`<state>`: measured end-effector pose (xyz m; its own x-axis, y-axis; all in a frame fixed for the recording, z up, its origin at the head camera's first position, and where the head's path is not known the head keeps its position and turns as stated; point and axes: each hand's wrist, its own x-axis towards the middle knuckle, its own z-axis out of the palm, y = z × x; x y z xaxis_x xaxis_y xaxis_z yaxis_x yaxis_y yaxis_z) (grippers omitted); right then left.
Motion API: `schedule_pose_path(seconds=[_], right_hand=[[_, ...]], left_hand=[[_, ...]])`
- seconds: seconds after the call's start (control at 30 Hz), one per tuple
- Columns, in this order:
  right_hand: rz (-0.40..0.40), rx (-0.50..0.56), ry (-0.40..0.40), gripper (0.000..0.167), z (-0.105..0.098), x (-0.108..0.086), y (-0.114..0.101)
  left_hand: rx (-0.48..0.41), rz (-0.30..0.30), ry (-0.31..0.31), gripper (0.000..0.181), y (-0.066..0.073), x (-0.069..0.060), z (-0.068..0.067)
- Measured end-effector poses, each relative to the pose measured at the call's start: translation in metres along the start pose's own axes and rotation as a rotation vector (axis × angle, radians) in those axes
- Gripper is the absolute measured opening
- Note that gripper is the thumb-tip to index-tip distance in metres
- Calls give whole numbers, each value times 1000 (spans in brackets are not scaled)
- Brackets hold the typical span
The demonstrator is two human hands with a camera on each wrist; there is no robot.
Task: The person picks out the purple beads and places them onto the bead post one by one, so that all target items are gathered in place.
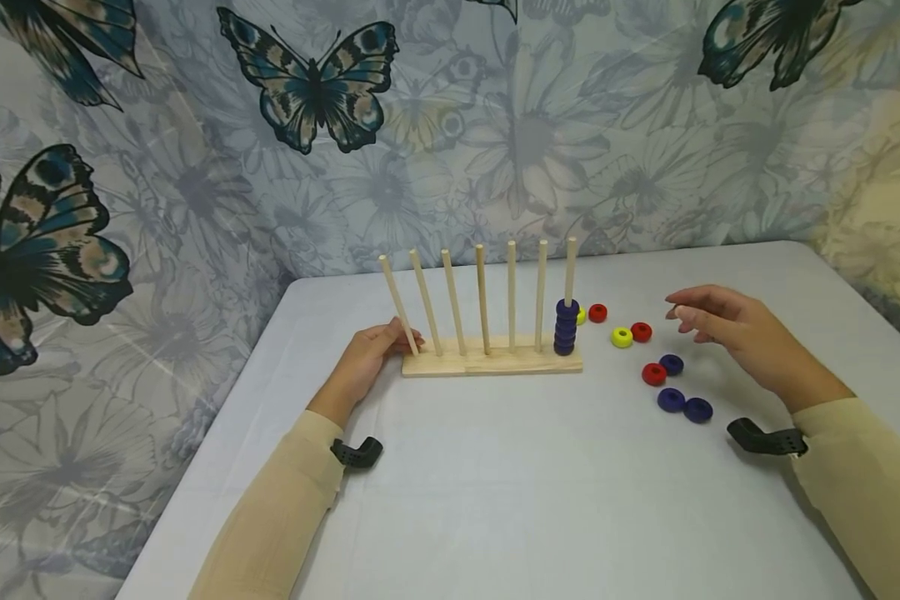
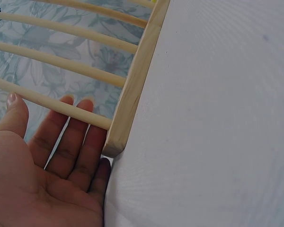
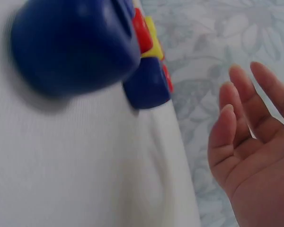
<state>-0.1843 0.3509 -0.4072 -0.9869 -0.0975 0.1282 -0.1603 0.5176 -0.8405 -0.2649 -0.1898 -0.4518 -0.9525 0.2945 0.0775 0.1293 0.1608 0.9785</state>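
Observation:
A wooden peg rack (image 1: 492, 365) with several upright pegs stands on the table. Its rightmost peg carries a stack of dark blue rings (image 1: 566, 327); the other pegs are bare. My left hand (image 1: 375, 354) holds the rack's left end, its fingers (image 2: 78, 137) passing behind the end peg (image 2: 52, 101) and the thumb on the near side. At the right, my right hand (image 1: 735, 333) hovers over the table with relaxed fingers and holds nothing. Nearest it lie a red ring (image 1: 641, 332), a yellow ring (image 1: 622, 337) and a dark blue ring (image 1: 671, 364).
Another red ring (image 1: 654, 374) and two more blue rings (image 1: 671, 400) lie nearer on the white table (image 1: 510, 500). A red ring (image 1: 597, 312) lies beside the rack, next to a partly hidden yellow one. The patterned wall (image 1: 450, 167) rises behind the table.

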Motion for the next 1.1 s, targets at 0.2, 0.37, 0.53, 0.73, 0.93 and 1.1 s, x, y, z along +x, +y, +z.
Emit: schedule_pose_path(seconds=[0.2, 0.37, 0.53, 0.73, 0.93, 1.1], right_hand=[[42, -25, -46, 45, -4, -1, 13], [97, -58, -165, 51, -5, 1, 20], [115, -100, -263, 53, -4, 2, 21], [69, -139, -263, 48, -4, 3, 27], [62, -139, -282, 45, -1, 3, 31], [85, -185, -261, 42, 0, 2, 29]], left_hand=[[-12, -9, -8, 58, 3, 0, 1], [7, -9, -6, 59, 3, 1, 1], [23, -11, -5, 61, 2, 0, 0], [20, -8, -1, 60, 4, -1, 0], [21, -14, 2, 61, 4, -2, 0], [36, -15, 6, 60, 2, -2, -1]])
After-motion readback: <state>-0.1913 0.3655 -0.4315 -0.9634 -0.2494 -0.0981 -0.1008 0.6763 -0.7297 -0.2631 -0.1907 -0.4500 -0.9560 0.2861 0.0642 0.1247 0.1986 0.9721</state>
